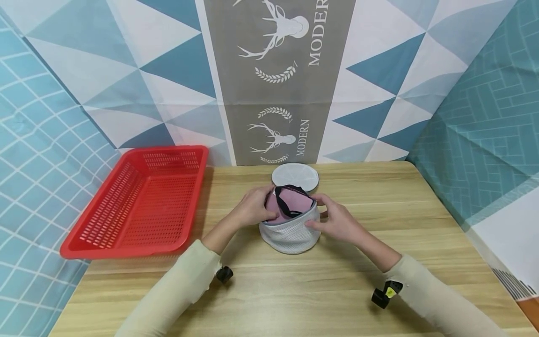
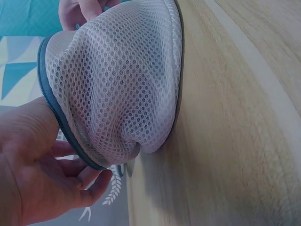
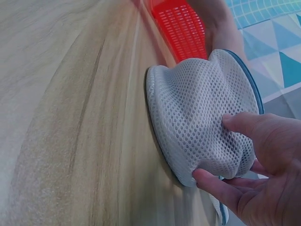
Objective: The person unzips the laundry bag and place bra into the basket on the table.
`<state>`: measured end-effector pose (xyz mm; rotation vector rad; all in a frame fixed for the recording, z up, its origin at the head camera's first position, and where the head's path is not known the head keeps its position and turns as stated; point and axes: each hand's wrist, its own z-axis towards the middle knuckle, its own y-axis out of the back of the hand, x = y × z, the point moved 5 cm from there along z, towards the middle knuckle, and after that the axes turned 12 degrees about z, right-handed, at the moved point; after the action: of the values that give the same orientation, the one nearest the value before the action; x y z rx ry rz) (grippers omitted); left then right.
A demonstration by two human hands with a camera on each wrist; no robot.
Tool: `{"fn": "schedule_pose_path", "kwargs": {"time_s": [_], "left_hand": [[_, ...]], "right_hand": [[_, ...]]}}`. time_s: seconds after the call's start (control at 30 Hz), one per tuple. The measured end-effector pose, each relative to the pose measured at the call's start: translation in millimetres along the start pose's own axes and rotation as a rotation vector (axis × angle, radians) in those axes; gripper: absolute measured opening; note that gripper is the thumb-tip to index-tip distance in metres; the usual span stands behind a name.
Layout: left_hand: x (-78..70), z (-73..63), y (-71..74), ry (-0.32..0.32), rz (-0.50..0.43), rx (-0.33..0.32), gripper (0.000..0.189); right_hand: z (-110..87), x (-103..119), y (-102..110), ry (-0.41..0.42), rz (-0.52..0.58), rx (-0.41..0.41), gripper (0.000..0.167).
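Observation:
A white mesh laundry bag with a grey-blue zipper edge stands on the table, its round lid folded back behind it. Inside sits a pink garment with black straps, partly hidden by the mesh wall. My left hand grips the bag's left rim, thumb inside over the pink cloth; in the left wrist view its fingers curl by the zipper. On the other side my right hand holds the bag wall, and in the right wrist view its thumb presses the mesh.
A red plastic basket stands at the left of the wooden table. Patterned sheets rise behind the table and at both sides. Small black cameras are worn on both wrists.

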<state>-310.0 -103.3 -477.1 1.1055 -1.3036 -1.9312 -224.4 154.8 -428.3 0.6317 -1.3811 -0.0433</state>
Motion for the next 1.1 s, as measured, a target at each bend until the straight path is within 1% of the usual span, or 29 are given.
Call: {"fn": "schedule_pose_path", "kwargs": {"time_s": [0.07,0.1,0.17,0.23,0.37,0.47,0.57,0.67,0.8,0.93,1.1], "left_hand": [[21.9,10.9,-24.2,0.001,0.008,0.000,0.077],[22.1,12.0,-26.7,0.012,0.019,0.006,0.076],[28.7,16.1,-34.9,-0.003,0.047,0.000,0.077],[30.9,17.9,-38.4,-0.007,0.058,0.001,0.076],[23.3,15.2,-35.3,0.029,0.064,0.023,0.074],[16.9,12.5,-31.7,0.053,0.067,0.036,0.067],[15.0,12.0,-31.6,0.065,0.078,0.041,0.061],[14.9,13.2,-32.9,0.059,0.089,0.040,0.058],[18.7,16.2,-37.7,0.047,0.114,0.038,0.059],[20.6,15.6,-39.3,0.032,0.137,0.016,0.059],[15.9,8.3,-31.4,0.010,0.136,-0.050,0.055]], "right_hand": [[-0.1,-1,-1,0.006,-0.007,0.000,0.072],[-0.1,-1,-1,0.009,-0.010,-0.001,0.072],[-0.1,-2,-2,0.010,-0.014,0.000,0.071],[0.0,-3,-2,0.005,-0.015,0.001,0.071],[0.4,-5,-3,-0.007,-0.021,-0.001,0.071],[0.2,-5,-3,-0.007,-0.030,-0.004,0.070],[0.0,-5,-4,-0.006,-0.042,-0.007,0.068],[-0.1,-6,-5,-0.012,-0.049,-0.004,0.066],[-0.2,-7,-6,-0.026,-0.062,-0.005,0.067],[-0.5,-8,-6,-0.047,-0.072,-0.012,0.066],[-1.5,-8,-7,-0.052,-0.075,-0.020,0.065]]}}
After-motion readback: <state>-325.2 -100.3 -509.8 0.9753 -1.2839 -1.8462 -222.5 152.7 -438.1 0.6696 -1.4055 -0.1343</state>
